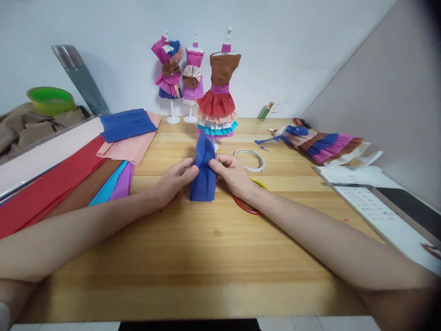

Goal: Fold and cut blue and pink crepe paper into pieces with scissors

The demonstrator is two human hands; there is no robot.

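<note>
Both hands pinch a folded piece of blue crepe paper (pixel 204 172) that stands upright on the wooden table (pixel 206 248). My left hand (pixel 175 180) grips its left edge with thumb and fingers closed. My right hand (pixel 231 174) holds its right edge the same way. Under my right wrist lie red and yellow scissors handles (pixel 248 207). A roll of white tape (pixel 251 159) lies just beyond my right hand.
Three small mannequins in paper dresses (pixel 217 92) stand at the back. Stacked coloured crepe sheets (pixel 69 170) cover the left side. Another paper dress (pixel 320 143) lies at right, near a white keyboard (pixel 375 209). A green bowl (pixel 51 99) sits far left.
</note>
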